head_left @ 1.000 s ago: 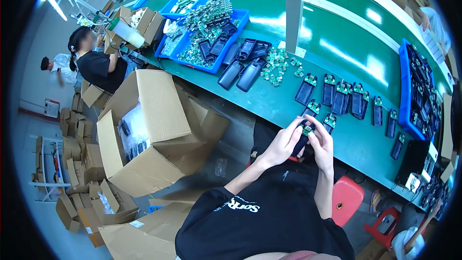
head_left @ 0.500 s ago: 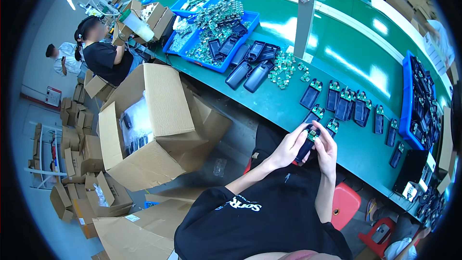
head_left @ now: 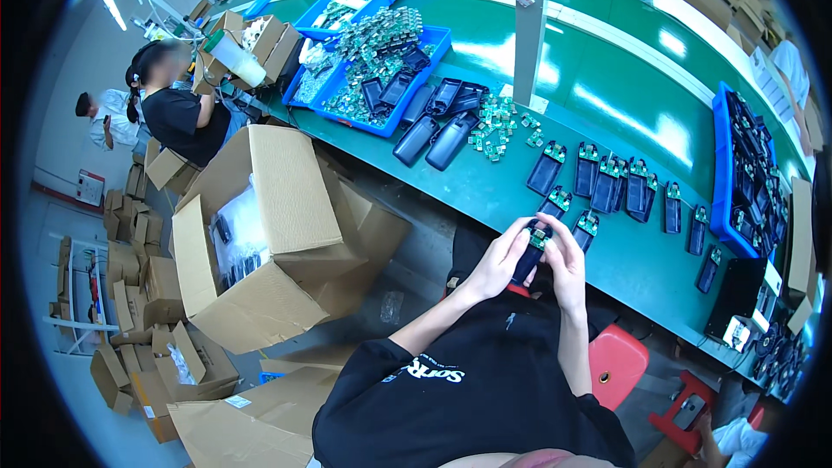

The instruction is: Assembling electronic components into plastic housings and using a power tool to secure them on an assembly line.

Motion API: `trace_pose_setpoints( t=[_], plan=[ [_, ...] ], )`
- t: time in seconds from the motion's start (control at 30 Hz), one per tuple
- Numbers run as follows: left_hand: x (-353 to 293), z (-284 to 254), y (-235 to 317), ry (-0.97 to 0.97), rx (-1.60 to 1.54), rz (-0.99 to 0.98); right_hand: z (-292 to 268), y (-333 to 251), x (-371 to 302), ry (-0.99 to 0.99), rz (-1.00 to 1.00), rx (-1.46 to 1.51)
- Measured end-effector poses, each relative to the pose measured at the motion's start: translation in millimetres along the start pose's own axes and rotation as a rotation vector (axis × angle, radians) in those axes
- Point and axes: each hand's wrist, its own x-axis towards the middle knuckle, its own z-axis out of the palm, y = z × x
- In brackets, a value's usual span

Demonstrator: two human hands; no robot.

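Observation:
Between my hands, at the table's front edge, is a dark plastic housing [head_left: 523, 270] with a small green circuit board [head_left: 539, 237] at its upper end. My left hand [head_left: 497, 262] is wrapped round its left side. From the right, my right hand [head_left: 567, 265] closes on it, fingertips near the board. Just beyond my fingers lie two similar housings with boards, one housing [head_left: 555, 201] behind and another housing [head_left: 585, 230] to the right. Several more housings with boards [head_left: 606, 184] lie farther right in a loose row.
Loose green boards [head_left: 496, 126] lie beside empty dark housings [head_left: 451, 140] on the green table [head_left: 485, 195]. A blue tray [head_left: 381, 128] heaped with boards is at the far left, a blue bin [head_left: 721, 173] of housings at the right. A large open carton [head_left: 295, 182] stands left of me.
The view has shifted slightly, so the table scene sits a little further left. Both my hands still grip the housing, with little visible change in their hold.

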Motion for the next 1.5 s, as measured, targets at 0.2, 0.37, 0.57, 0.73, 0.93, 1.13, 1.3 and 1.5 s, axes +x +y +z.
trace_pose_setpoints(
  t=[0.2,0.37,0.57,0.73,0.93,1.13,1.3,1.5],
  plan=[
    [-3.4,4.8,2.7,0.026,0.216,0.044,0.9,2.6,0.1,0.057,-0.001,-0.084],
    [0.1,13.0,12.9,0.038,0.254,0.021,0.6,-11.2,0.5,0.062,0.04,-0.071],
    [-1.7,18.8,23.5,-0.002,0.22,0.05,-3.4,-19.9,-6.6,-0.005,0.04,0.03],
    [-2.8,22.6,21.5,-0.049,0.08,0.016,-7.4,-19.8,-14.3,0.004,0.028,-0.013],
    [-3.1,27.3,26.4,-0.058,0.054,-0.006,-10.8,-24.3,-18.2,-0.043,0.035,0.034],
    [-1.8,28.2,24.3,-0.074,0.032,-0.022,-13.3,-27.0,-19.9,-0.023,0.02,-0.003],
    [2.2,30.8,26.1,-0.086,0.194,0.025,-15.4,-22.8,-21.2,0.006,0.017,0.027],
    [5.1,29.4,16.1,-0.12,-0.013,-0.062,-18.4,-20.6,-18.8,0.067,0.033,0.083]
  ],
)
